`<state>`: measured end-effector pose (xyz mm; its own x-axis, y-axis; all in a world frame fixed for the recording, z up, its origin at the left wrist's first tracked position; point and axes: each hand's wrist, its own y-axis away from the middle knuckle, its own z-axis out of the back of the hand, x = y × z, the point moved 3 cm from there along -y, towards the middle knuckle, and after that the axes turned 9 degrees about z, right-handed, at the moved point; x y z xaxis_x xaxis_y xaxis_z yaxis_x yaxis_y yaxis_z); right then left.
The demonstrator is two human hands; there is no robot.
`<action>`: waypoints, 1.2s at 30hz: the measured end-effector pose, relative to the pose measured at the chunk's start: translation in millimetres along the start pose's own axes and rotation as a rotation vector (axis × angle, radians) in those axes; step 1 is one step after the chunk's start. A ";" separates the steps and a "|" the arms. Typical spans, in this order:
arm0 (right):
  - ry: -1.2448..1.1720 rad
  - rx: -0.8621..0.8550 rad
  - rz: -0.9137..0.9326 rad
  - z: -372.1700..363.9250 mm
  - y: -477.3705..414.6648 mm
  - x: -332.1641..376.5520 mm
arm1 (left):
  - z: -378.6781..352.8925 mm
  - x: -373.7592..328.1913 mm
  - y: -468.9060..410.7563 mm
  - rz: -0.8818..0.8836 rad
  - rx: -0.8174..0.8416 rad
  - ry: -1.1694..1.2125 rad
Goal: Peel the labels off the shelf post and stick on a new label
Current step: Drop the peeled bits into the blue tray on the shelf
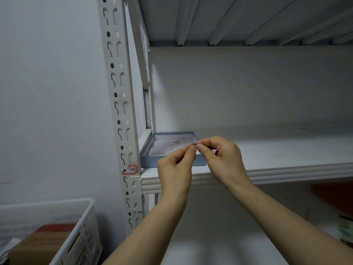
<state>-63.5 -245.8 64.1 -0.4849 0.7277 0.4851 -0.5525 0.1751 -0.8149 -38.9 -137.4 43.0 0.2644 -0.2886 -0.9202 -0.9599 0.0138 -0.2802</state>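
Observation:
The white slotted shelf post [122, 104] rises at centre left. A red-bordered label [131, 169] with handwriting is stuck on it at shelf height. My left hand [176, 169] and my right hand [222, 159] meet in front of the shelf, right of the post. Their fingertips pinch one tiny scrap of label [195, 144] between them. Behind the hands a shallow blue box [150, 158] lies on the shelf, and a sheet with small red marks [170, 148] lies in it.
The white metal shelf [286, 150] runs to the right, with another shelf [238, 20] overhead. A white plastic crate [80, 234] stands at lower left and holds a cardboard box [38, 243]. Blurred coloured items [342, 211] sit below the shelf at right.

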 end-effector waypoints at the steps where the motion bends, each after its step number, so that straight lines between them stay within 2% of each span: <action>1: -0.001 0.018 0.002 -0.6 0.2 -0.1 | -0.3 -0.4 0.0 0.008 0.009 0.007; 6: -0.035 0.122 -0.037 1.0 -3.0 1.7 | 1.8 -5.4 -1.9 -0.029 0.070 -0.022; 13: -0.307 0.264 -0.247 9.5 -20.3 -3.6 | 6.1 -14.5 -11.7 -0.131 0.175 -0.140; 15: -0.342 0.267 -0.317 9.6 -26.0 -5.8 | 4.0 -16.3 -17.0 -0.094 0.161 -0.124; 18: -0.299 0.228 -0.370 8.5 -37.2 -10.6 | -0.6 -15.9 -36.0 0.052 0.089 -0.100; 23: -0.315 0.175 -0.331 -0.5 -51.2 -27.1 | -12.3 -13.1 -67.6 0.188 0.121 -0.207; 28: -0.271 0.179 -0.269 -14.5 -63.5 -41.6 | -19.2 -9.2 -86.3 0.333 0.151 -0.171; 36: -0.069 0.217 -0.147 -36.0 -77.6 -52.0 | -16.1 -1.3 -102.9 0.384 0.181 -0.206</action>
<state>29.0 -273.3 90.7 -0.4299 0.6568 0.6195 -0.7489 0.1239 -0.6510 58.0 -153.8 77.4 -0.0761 -0.0344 -0.9965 -0.9648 0.2548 0.0649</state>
